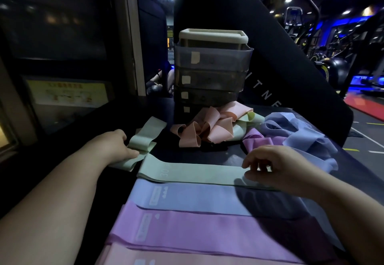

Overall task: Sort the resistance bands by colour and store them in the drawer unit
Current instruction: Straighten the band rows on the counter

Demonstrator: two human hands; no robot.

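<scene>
Green flat band (193,172), matte, laid out above blue (193,199), purple (187,229) and pink (166,257) bands on dark table (218,153). Translucent drawer unit (212,69) behind loose pile. Left hand (116,144) pinches crumpled green band (143,140); right hand (272,166), fingers loosely curled, touches flat green band's end.

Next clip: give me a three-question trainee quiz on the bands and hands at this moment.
1. True or false: the left hand touches the crumpled pale green bands.
2. Which flat band does the right hand rest on: A lilac, B green, C blue?
3. Fill in: the loose peach bands lie in front of the grey stacked ____ unit.

Key: 1 true. 2 B, the flat pale green band, above the flat pale blue band and flat lilac band. 3 drawer.
</scene>
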